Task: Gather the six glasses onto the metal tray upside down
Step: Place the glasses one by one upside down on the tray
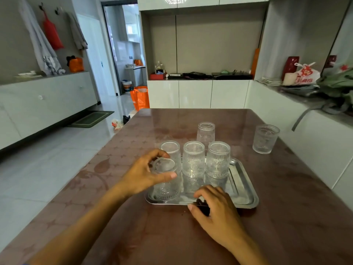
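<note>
While my right hand (pixel 215 209) steadied the metal tray (pixel 246 190), fingers curled on its rim, my left hand (pixel 145 174) clamped an inverted glass (pixel 166 180) at centre frame.

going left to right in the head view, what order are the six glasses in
glass under the left hand → back-left glass on the tray → middle glass → glass behind the tray → right glass on the tray → upright glass far right

hands (pixel 145 175): bare, ringless | forearms: bare, no sleeves, no watch
</note>
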